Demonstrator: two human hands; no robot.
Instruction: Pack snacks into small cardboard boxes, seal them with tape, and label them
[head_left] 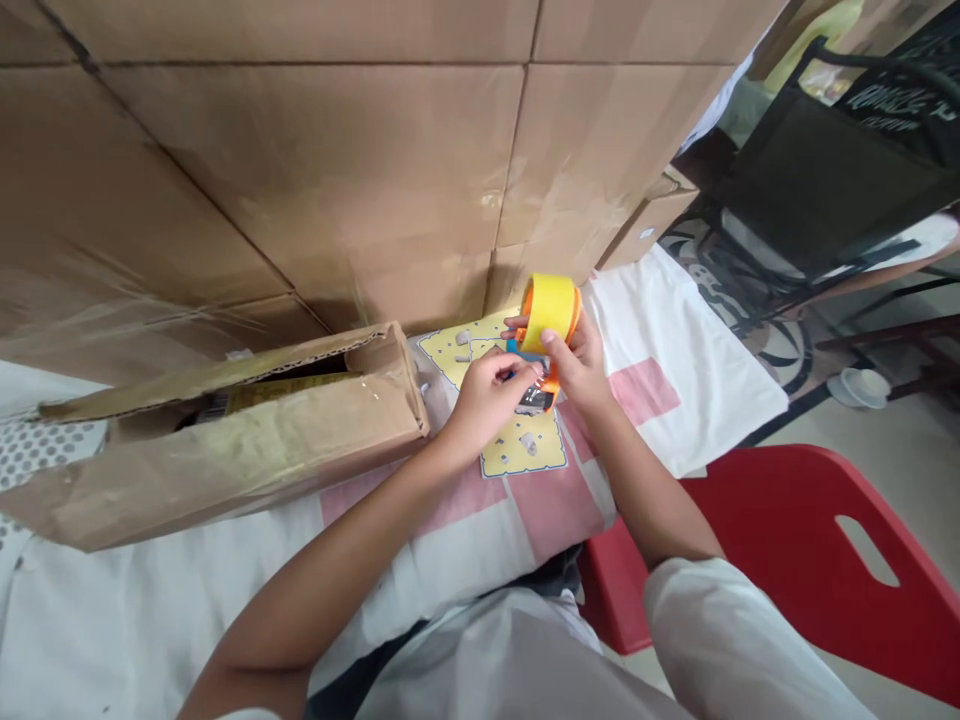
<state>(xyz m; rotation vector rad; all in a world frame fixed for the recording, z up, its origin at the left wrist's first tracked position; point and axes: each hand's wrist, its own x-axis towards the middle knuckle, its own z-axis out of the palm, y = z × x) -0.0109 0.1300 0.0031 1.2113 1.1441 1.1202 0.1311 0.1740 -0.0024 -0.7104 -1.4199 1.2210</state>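
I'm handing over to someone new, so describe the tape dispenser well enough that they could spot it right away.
Start at the wall of stacked cardboard boxes and drop to the pink-and-white cloth below it. There, over a yellow card, both hands meet: the right hand holds the tape dispenser and the left hand pinches at its lower end. It is the only orange thing, carrying a bright yellow roll.

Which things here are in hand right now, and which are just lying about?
In hand: yellow tape roll on its orange dispenser, gripped by the right hand; the left hand pinches at the dispenser's lower end; yellow sheet beneath.

Lying about: open cardboard box, stacked cartons, red chair, black chair.
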